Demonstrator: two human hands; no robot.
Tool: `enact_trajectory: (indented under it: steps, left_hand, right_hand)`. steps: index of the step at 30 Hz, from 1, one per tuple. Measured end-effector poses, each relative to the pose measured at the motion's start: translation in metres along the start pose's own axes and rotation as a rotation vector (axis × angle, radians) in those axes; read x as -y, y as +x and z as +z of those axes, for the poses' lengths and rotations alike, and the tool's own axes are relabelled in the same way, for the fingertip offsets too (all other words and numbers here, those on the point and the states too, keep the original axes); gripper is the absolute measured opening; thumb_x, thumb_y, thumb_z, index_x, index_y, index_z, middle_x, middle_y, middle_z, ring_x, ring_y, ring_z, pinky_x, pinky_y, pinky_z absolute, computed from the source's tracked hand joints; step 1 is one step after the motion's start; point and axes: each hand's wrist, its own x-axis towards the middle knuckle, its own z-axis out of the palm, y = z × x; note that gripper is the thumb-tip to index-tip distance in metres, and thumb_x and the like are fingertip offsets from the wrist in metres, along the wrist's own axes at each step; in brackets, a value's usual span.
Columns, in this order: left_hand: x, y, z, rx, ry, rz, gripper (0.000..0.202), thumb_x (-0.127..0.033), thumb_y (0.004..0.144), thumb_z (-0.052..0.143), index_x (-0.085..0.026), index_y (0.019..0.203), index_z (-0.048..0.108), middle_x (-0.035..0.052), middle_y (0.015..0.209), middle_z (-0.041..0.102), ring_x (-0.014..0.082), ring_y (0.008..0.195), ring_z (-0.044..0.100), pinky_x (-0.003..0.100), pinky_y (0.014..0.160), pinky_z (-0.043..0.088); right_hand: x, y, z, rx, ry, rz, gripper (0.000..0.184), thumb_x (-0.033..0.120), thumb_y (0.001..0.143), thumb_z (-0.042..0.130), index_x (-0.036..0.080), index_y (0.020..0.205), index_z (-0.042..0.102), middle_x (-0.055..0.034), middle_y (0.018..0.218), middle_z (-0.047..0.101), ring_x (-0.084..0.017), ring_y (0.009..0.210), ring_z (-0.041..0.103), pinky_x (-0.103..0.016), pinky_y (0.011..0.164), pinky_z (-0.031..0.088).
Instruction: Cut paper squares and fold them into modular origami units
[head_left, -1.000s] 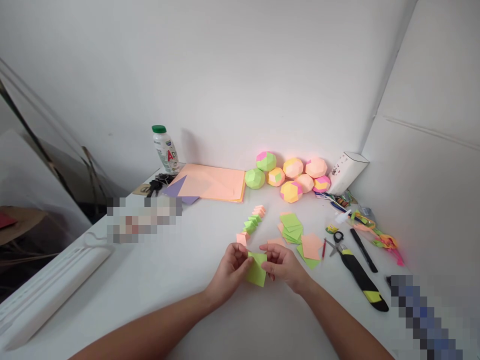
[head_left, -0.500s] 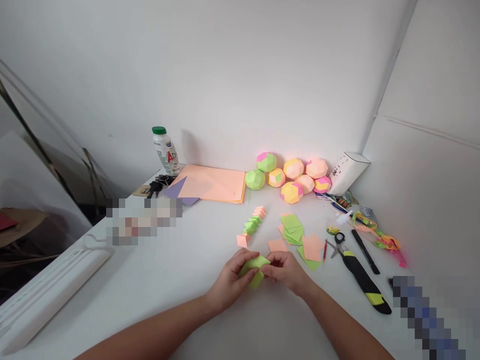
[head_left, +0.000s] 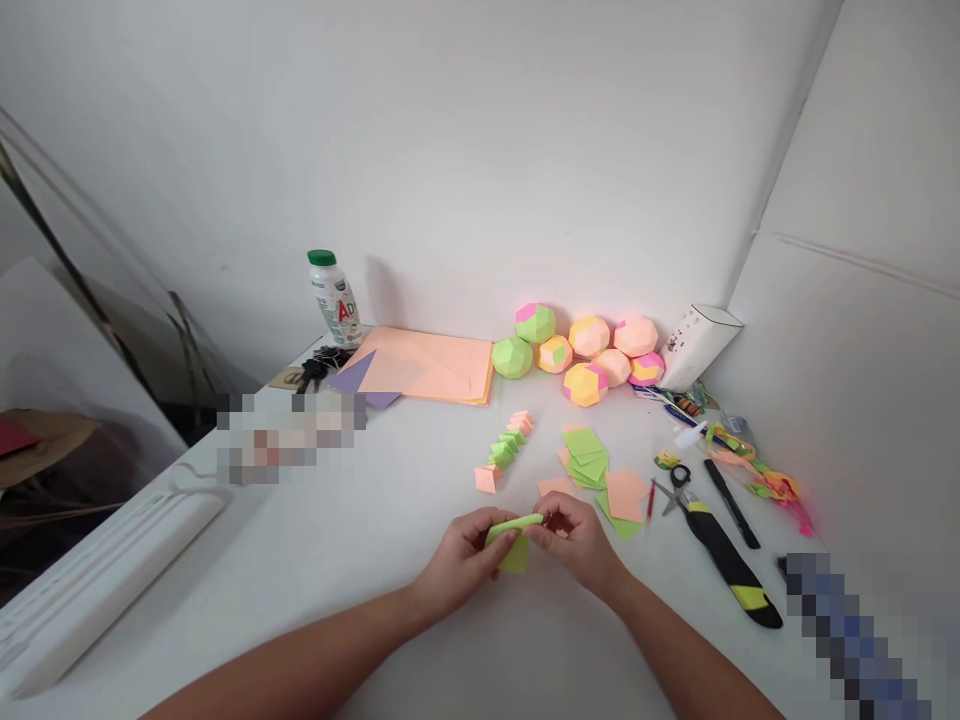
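Both my hands meet over the white table [head_left: 315, 560], pinching one small green paper square [head_left: 514, 545] that is folded over at its top. My left hand [head_left: 461, 560] grips its left side with closed fingers. My right hand [head_left: 577, 540] pinches its right edge. Just beyond my hands lie a row of folded green and peach paper units [head_left: 508, 448] and a loose pile of green and peach squares [head_left: 600, 475].
Several paper balls [head_left: 581, 350] sit against the back wall beside a white box [head_left: 697, 345]. Peach sheets [head_left: 424, 365], a bottle [head_left: 335, 298] and keys [head_left: 315, 365] lie back left. Scissors [head_left: 675, 485], a black-yellow knife [head_left: 731, 570] and scraps lie to the right. A white tray [head_left: 97, 580] is left.
The green square hung open between my hands a second ago; its top has since been folded down and flattened, and my hands have closed in on it.
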Motion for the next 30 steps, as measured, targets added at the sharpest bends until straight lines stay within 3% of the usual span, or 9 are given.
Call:
enact_trajectory:
  steps: [5,14,30]
  left_hand:
    - [0.002,0.0,0.0,0.013,-0.033,0.003,0.033,-0.045,0.079,0.057,-0.013,0.086,0.063,0.0013,0.07,0.054,0.0113,0.058,0.05,0.021,0.047,0.045]
    - [0.0,-0.002,0.0,0.025,0.015,0.014,0.035,-0.047,0.079,0.056,-0.013,0.083,0.065,0.0001,0.067,0.053,0.0096,0.052,0.05,0.021,0.046,0.045]
    - [-0.002,-0.002,0.0,0.058,0.0,0.04,0.034,-0.046,0.079,0.058,-0.013,0.079,0.065,-0.0009,0.065,0.051,0.0086,0.049,0.049,0.022,0.045,0.044]
  right_hand:
    - [-0.005,0.0,0.001,-0.002,0.098,0.078,0.021,0.031,0.071,0.071,0.018,0.082,0.058,0.001,0.07,0.056,-0.011,0.059,0.051,-0.023,0.051,0.043]
    - [0.008,0.001,0.001,0.017,0.158,0.119,0.02,0.034,0.067,0.074,0.017,0.07,0.064,0.0016,0.06,0.055,-0.01,0.054,0.048,-0.024,0.05,0.04]
    - [0.004,0.003,-0.002,0.033,0.271,0.204,0.027,0.036,0.062,0.077,0.015,0.064,0.061,0.0032,0.055,0.054,-0.008,0.046,0.043,-0.022,0.044,0.033]
